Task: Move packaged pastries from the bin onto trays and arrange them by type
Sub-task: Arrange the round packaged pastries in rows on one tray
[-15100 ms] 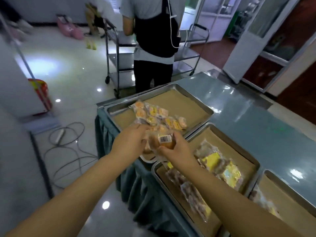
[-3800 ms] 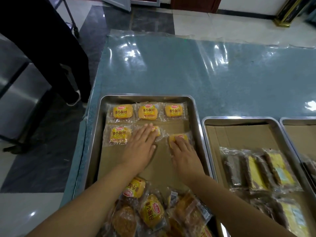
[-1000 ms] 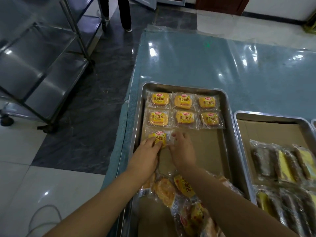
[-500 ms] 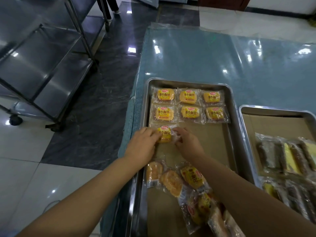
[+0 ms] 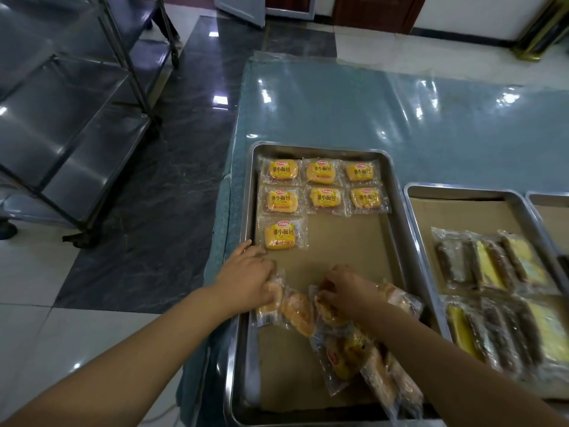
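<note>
Seven clear-wrapped yellow buns [image 5: 326, 197] lie crosswise, labels upright, at the far end of the tray [image 5: 246, 211]; nearer, the left hand [image 5: 246, 282] grips a pale packet [image 5: 268, 309], the right hand [image 5: 346, 291] a heaped packet [image 5: 327, 312].

Glossy floor [image 5: 92, 318] of pale tiles with a dark marble band, lights glinting off it; a steel shelf trolley [image 5: 77, 118] stands left of the teal table [image 5: 369, 112] (clear plastic over it), brown doors [image 5: 378, 10] beyond
</note>
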Demonstrator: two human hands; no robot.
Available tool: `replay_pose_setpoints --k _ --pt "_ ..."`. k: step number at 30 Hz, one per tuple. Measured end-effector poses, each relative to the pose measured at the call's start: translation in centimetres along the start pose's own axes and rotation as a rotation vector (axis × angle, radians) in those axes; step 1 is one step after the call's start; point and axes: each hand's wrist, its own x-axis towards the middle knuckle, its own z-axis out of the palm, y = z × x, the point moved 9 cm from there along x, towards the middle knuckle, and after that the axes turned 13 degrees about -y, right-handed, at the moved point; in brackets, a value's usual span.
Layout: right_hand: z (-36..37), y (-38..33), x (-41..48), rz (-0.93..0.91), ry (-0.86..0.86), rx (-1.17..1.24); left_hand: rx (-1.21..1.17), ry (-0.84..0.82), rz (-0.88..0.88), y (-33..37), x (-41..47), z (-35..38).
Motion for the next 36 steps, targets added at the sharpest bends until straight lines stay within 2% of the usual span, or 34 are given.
replay_pose_setpoints --k 5,8,10,12,14,15,17,20,23,25,28,30,32,34,36 --pt "0.4 -0.6 -0.7 -0.005 -0.065 -0.062 -0.330 0.084 -0.089 -0.4 -0.3 -1.9" --pt "-1.0 -1.5 -1.0 -0.064 0.034 0.021 -0.476 0.190 -0.153 -0.5 -0.6 -3.8" --pt "-2.3 -1.6 -1.3 -0.079 0.113 0.293 -0.496 0.308 -0.191 0.0 -0.9 -5.4" --pt "-2.7 -1.8 -1.4 -0.102 0.089 0.773 -0.509 0.384 -0.199 1.6 -0.8 -6.5" --pt "-2.4 -2.1 -1.2 -0.109 0.013 1.186 -0.609 0.373 -0.156 3.8 0.0 -6.3" --pt "-2.3 -1.7 -1.2 -0.082 -0.008 1.317 -0.692 0.337 -0.127 4.9 0.5 -5.7" --pt "-2.4 -0.3 -1.5 -0.031 0.006 1.434 -0.893 0.269 -0.066 6.7 1.4 -4.3" --pt "-3.0 2.7 -2.1 -0.005 0.078 1.366 -1.082 0.348 -0.038 7.6 1.9 -3.6" --pt "-2.8 4.7 -2.3 -0.025 0.038 1.381 -0.894 0.546 -0.224 6.4 1.3 -5.0" --pt "-3.0 4.9 -2.3 -0.094 -0.035 1.407 -0.849 0.489 -0.314 5.8 2.1 -4.9" --pt "-3.6 5.7 -1.9 -0.144 -0.071 1.374 -1.244 0.260 -0.349 5.8 4.1 -2.2" --pt "-3.8 6.4 -1.5 -0.132 -0.071 1.341 -1.393 0.267 -0.363 6.1 4.5 -1.5" --pt "-4.4 7.6 -1.1 -0.090 -0.015 1.233 -1.330 0.349 -0.382 5.9 4.4 -1.8" --pt "-5.9 8.6 -0.7 -0.076 0.111 0.995 -1.230 0.386 -0.358 6.2 4.6 -2.4" --pt "-7.3 7.9 -0.3 -0.156 0.157 0.728 -1.165 0.378 -0.319 7.0 5.3 -2.8"
